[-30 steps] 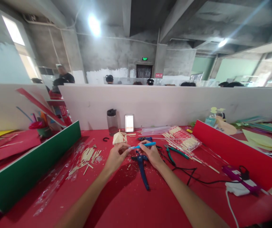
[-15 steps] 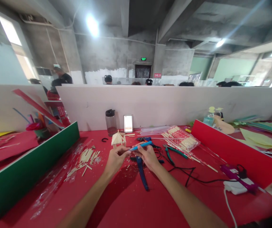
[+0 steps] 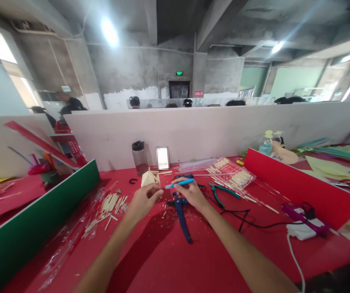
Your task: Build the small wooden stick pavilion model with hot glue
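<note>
My right hand (image 3: 191, 194) is closed around a blue pen (image 3: 183, 182), which slants with its left end toward my other hand. My left hand (image 3: 146, 199) has its thumb and fingers drawn together a little left of the pen's end, apart from it. Whatever is between those fingers is hidden or too small to name. Just behind the left hand stands a small wooden-stick model with a pointed roof (image 3: 148, 178), its lower part covered by the fingers. Below the right hand lies a blue-handled cutter (image 3: 181, 217).
Loose wooden sticks (image 3: 110, 204) lie at left beside clear plastic wrapping (image 3: 67, 232). Green-handled pliers (image 3: 219, 193), packed sticks (image 3: 230, 175) and a black cable (image 3: 254, 225) are at right. A bottle (image 3: 139, 158) stands behind. Green (image 3: 40, 219) and red (image 3: 303, 187) boards border the red tabletop.
My left hand has come away from the end of the pen and now sits slightly to its left. The pen stays in my right hand. The whole view has shifted a little.
</note>
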Demonstrator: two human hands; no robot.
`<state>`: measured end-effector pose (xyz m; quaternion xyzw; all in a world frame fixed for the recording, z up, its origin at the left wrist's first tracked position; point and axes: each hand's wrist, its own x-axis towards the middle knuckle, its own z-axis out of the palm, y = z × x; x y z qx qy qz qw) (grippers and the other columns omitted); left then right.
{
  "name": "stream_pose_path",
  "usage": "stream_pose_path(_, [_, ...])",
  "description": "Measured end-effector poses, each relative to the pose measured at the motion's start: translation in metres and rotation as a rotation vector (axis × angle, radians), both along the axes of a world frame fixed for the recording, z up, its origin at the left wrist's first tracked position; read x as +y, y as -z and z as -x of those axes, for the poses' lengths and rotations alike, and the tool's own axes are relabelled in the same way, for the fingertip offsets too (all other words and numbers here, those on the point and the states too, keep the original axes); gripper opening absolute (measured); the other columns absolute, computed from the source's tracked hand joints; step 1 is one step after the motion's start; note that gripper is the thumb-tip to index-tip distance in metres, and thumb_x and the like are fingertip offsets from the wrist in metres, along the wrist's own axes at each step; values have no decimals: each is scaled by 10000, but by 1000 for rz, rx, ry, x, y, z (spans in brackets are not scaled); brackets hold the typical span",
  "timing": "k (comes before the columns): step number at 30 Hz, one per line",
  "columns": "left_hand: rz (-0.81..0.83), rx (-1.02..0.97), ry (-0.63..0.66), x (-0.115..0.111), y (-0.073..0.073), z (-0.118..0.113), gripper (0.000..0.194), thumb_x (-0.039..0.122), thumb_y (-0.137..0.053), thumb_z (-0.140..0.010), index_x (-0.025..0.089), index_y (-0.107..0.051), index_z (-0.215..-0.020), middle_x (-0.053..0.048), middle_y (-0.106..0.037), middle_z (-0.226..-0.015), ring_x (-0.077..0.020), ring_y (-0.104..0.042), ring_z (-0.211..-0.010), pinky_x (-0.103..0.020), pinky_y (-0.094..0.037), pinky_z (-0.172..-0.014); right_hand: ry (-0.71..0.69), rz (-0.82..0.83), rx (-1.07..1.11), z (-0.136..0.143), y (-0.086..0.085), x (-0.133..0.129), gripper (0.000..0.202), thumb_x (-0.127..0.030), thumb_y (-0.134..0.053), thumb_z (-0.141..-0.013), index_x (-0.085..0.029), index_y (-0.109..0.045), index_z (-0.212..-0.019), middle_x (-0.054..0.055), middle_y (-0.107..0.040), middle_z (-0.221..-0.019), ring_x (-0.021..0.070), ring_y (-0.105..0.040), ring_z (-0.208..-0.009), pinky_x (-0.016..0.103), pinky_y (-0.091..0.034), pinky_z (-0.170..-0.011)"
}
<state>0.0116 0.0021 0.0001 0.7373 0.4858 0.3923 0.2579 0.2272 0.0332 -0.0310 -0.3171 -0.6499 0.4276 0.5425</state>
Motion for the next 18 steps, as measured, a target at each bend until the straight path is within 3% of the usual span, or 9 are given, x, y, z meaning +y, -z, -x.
stream_pose_path(3, [3,234,-80,5,-4,17,408,533,-522,-859,205,-643,-650,-10,-622,-540,-166,-551,-499,-255,-355,-519,67,-219,-298,-17,4,9,197,-373,-618,-876,-226,-719,-960,38,-719,-961,193,-658,-914,350,-496,-891])
stream_pose_path(5, [61,286,-48,10,-1,28,444,558,-521,-848,207,-632,-600,-15,-629,-536,-164,-549,-477,-251,-344,-503,90,-304,-511,-25,13,15,218,-333,-603,-888,-219,-713,-1038,66,-718,-1058,214,-640,-1036,376,-451,-971])
stream_pose_path(11, [379,99,45,19,11,35,462,631,-595,-754,194,-676,-629,-60,-714,-645,-221,-676,-611,-271,-484,-562,152,-306,-800,-30,33,29,334,-236,-575,-894,-176,-651,-1214,107,-670,-1225,228,-604,-1142,367,-419,-1022])
stream_pose_path(15, [471,-48,32,18,12,26,462,635,-659,-693,173,-678,-703,-80,-740,-771,-207,-689,-674,-286,-537,-624,205,-326,-954,-30,23,20,319,-215,-581,-881,-189,-661,-1189,116,-640,-1236,237,-567,-1164,368,-394,-1034])
stream_pose_path(18, [490,-119,24,19,14,22,515,654,-675,-671,150,-679,-776,-92,-738,-824,-170,-672,-652,-277,-541,-640,250,-258,-1068,-26,9,2,325,-434,-591,-887,-187,-686,-1075,134,-678,-1070,278,-606,-1043,383,-444,-921])
